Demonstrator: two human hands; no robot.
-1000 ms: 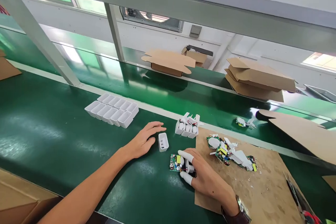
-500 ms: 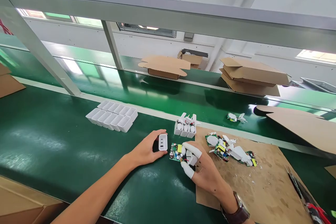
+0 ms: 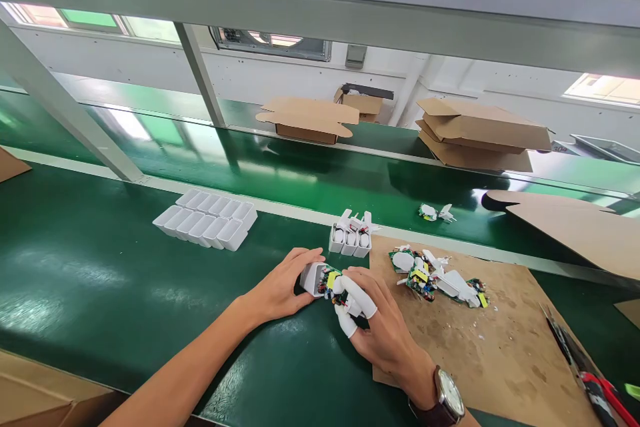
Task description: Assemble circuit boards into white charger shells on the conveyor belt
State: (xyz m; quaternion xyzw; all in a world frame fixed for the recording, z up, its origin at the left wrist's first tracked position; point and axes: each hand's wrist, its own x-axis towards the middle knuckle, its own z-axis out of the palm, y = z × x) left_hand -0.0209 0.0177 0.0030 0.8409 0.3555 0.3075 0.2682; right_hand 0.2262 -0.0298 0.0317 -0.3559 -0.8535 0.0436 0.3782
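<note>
My left hand (image 3: 283,285) is closed around a white plastic charger housing (image 3: 313,279), tilted so its open end faces right. Between the fingers of my right hand (image 3: 373,310), two of them in white finger cots, is a green circuit board (image 3: 330,278) with a yellow transformer and a white plastic part. The board's left end is at the housing's mouth; whether it is inside I cannot tell. Just behind my hands stand several white housings (image 3: 350,240) with boards and white plug parts in them.
Rows of white housings (image 3: 205,220) stand on the green bench at left. A heap of circuit boards (image 3: 437,277) lies on a cardboard sheet (image 3: 505,340). Tweezers (image 3: 557,333) and red-handled pliers (image 3: 603,393) lie at right. Cardboard boxes (image 3: 480,127) sit behind.
My right hand has moved left, bringing the circuit board up to the housing. My left hand has tipped the housing so its open end faces the board. The view has shifted slightly.
</note>
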